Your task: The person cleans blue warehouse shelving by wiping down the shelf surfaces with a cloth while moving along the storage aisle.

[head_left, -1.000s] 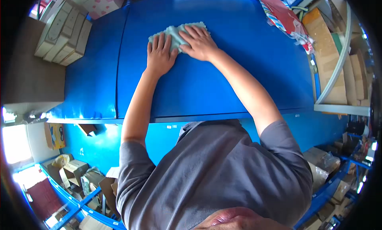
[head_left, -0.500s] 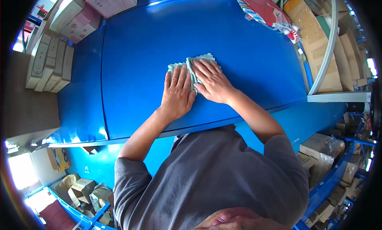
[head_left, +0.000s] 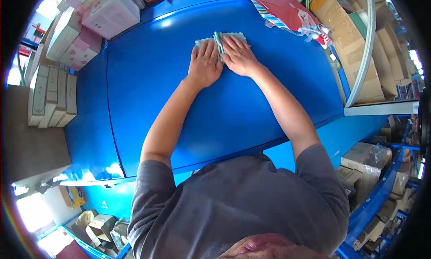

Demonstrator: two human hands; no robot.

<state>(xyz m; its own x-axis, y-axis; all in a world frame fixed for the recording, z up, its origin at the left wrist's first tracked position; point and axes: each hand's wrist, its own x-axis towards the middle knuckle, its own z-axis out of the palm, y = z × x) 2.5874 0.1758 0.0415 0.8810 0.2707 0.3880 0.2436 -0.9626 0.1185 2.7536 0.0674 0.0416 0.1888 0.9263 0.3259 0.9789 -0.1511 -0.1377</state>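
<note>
I have my left hand and right hand unclenched, palms down, fingers flat on the pale green cloth, toward the blue surface's far side. My hands hide much of the cloth; its near edge I can't make out.

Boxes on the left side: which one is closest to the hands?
The pale pink box with small printing on its side; the pink-patterned box and the slim white boxes stand farther from the left hand.
</note>
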